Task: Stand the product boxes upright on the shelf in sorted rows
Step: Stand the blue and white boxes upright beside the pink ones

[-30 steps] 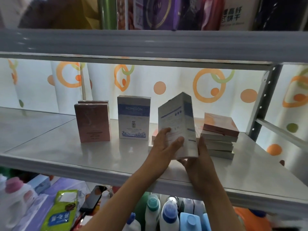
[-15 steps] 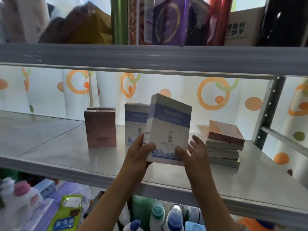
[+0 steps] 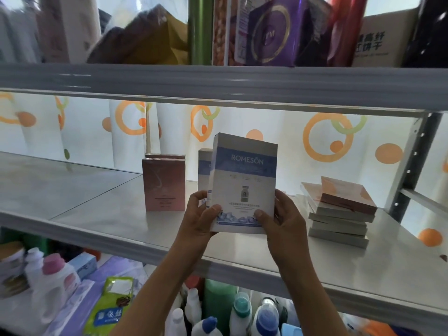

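Note:
Both hands hold a white-and-blue ROMESON box (image 3: 243,180) upright, its front toward me, over the front half of the grey shelf (image 3: 101,214). My left hand (image 3: 200,219) grips its lower left edge, my right hand (image 3: 282,219) its lower right edge, each thumb on the front. Whether the box touches the shelf is hidden by my hands. Right behind it stands a second ROMESON box (image 3: 204,170), mostly covered. To the left two pink boxes (image 3: 163,184) stand upright, one behind the other. On the right lies a flat stack of boxes (image 3: 339,212), pink ones on top.
The upper shelf beam (image 3: 218,81) hangs low over the work space. A perforated metal post (image 3: 412,163) rises at the right end. A curtain with orange circles (image 3: 322,139) closes the back. Bottles and packets (image 3: 242,311) crowd the level below.
The box I hold has turned from edge-on to front-facing and shifted left, in front of the standing ROMESON box. My right hand has moved from below it to grip its lower right edge.

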Tool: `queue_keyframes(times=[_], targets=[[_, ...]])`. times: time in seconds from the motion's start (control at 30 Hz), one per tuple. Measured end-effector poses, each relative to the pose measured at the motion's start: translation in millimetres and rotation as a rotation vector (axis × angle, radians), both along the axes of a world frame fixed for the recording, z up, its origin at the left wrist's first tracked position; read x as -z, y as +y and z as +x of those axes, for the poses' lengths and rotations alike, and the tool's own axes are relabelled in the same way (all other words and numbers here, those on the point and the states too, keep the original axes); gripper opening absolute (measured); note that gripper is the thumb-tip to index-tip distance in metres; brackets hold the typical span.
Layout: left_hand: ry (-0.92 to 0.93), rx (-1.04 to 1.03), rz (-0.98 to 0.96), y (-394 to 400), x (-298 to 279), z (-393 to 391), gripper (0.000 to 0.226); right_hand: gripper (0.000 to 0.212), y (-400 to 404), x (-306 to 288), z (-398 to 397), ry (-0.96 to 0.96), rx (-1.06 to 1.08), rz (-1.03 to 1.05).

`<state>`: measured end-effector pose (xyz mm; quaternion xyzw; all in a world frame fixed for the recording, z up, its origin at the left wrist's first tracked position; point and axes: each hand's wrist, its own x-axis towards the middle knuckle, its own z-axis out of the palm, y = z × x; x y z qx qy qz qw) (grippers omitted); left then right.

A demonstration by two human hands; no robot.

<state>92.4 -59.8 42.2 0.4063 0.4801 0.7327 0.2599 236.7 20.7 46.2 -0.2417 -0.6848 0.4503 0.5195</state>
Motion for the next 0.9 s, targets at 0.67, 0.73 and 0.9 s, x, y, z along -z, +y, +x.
queue_keyframes(times=[0.67,0.73,0.9], targets=[[0.572,-0.577,-0.297,-6,37,-64,0.019,0.048,8,35,-60,-0.279,0.109,0.115],[0.585,-0.582,-0.304,-1,37,-71,0.018,0.047,11,33,-63,-0.329,0.137,0.149],[0.611,-0.624,-0.289,13,41,-81,0.014,0.046,22,33,-78,-0.401,0.193,0.201]])
